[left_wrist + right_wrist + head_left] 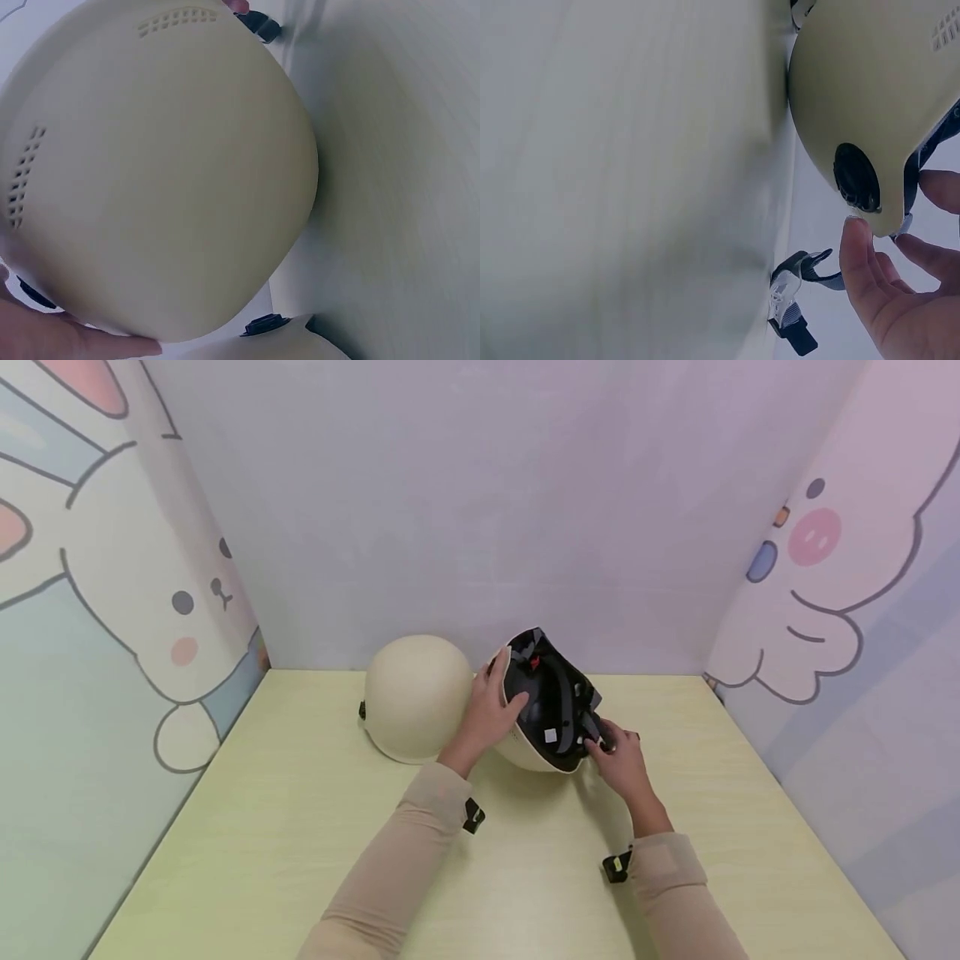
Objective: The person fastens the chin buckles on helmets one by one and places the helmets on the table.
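Observation:
A cream helmet (525,753) lies tipped on the table with its black padded inside (551,702) facing up and toward me. My left hand (489,714) grips its left rim, thumb over the inner edge and fingers outside. In the left wrist view the vented shell (172,165) fills much of the picture, with left fingers (90,341) along its edge. My right hand (621,767) pinches the rim's lower right corner. The right wrist view shows those fingertips (857,229) by a black round fitting (856,178). Beyond them is a dark strap with a clear-and-black buckle (786,300).
A second cream helmet (416,697) sits dome up just left of the held one, with a black fitting (362,710) on its side. The pale wooden table (285,843) meets a plain back wall (480,510) and side walls with cartoon animals.

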A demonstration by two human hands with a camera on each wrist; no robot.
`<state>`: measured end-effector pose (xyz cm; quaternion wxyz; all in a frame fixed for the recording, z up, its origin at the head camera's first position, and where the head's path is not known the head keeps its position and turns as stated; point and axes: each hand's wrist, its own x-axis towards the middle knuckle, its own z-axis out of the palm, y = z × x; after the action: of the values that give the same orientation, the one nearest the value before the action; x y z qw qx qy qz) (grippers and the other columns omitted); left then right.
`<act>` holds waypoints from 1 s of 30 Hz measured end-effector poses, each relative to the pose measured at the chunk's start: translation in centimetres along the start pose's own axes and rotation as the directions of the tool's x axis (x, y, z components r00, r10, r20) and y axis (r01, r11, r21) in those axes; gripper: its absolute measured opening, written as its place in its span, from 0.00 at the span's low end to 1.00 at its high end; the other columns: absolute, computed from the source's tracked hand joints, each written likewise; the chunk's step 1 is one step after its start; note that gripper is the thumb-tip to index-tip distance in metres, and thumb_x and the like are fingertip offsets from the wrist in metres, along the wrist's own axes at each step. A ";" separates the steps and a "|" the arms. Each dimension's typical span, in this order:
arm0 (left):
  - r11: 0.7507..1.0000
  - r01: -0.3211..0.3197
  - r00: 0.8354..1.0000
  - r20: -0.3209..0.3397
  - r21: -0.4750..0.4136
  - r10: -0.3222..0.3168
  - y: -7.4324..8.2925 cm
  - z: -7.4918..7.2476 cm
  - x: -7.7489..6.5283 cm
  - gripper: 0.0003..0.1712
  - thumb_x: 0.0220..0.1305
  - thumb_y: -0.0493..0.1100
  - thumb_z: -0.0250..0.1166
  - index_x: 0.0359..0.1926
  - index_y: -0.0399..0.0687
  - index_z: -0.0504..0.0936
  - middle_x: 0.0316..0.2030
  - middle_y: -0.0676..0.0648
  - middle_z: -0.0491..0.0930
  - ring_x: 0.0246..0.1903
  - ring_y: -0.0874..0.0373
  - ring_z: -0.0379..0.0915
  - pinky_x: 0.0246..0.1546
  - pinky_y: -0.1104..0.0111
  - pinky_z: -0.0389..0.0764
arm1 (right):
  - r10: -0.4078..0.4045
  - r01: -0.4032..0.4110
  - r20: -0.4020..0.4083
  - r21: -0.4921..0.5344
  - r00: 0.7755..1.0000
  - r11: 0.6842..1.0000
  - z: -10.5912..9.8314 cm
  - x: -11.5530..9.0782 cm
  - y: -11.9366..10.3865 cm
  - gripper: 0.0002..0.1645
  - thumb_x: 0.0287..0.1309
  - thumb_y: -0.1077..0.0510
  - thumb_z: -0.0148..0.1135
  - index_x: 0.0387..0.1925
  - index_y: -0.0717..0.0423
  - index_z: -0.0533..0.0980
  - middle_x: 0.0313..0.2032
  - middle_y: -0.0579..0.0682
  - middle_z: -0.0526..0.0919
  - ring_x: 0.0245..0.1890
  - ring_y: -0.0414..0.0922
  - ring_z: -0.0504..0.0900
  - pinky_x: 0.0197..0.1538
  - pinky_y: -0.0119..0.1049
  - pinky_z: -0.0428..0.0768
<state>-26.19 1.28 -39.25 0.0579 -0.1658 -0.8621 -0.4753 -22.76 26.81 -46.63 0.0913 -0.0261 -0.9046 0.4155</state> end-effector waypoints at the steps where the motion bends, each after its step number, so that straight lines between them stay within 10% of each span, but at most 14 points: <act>1: 1.000 0.007 1.000 0.009 -0.001 -0.007 0.0 -0.1 0.0 0.46 0.68 0.52 0.57 0.78 0.69 0.39 0.73 0.35 0.43 0.68 0.37 0.51 0.60 0.45 0.62 | -0.007 0.007 0.001 -0.005 1.000 1.000 0.0 0.0 0.0 0.33 0.67 0.55 0.60 0.67 0.67 0.63 0.54 0.70 0.66 0.44 0.61 0.77 0.43 0.48 0.77; 15: 0.993 0.116 0.993 0.038 -0.002 -0.116 -2.4 0.3 -1.8 0.54 0.62 0.50 0.61 0.76 0.74 0.33 0.72 0.38 0.49 0.62 0.38 0.63 0.54 0.47 0.70 | 0.050 -0.050 0.015 0.044 0.999 0.998 -0.6 -0.5 -0.9 0.37 0.68 0.53 0.59 0.72 0.60 0.58 0.61 0.69 0.68 0.41 0.57 0.83 0.42 0.44 0.77; 30: 0.993 0.104 0.994 -0.025 -0.061 -0.106 -4.0 0.6 -3.5 0.52 0.62 0.43 0.64 0.77 0.56 0.40 0.68 0.33 0.56 0.64 0.38 0.59 0.59 0.46 0.64 | -0.023 0.022 -0.009 -0.033 1.000 0.999 -1.9 -1.0 -2.3 0.35 0.66 0.56 0.60 0.70 0.62 0.61 0.59 0.69 0.66 0.42 0.60 0.78 0.43 0.50 0.76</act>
<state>-24.24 -0.94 -43.65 0.0401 -0.1153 -0.8541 -0.5055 -21.32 26.61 -43.86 0.0997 -0.0195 -0.9111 0.3995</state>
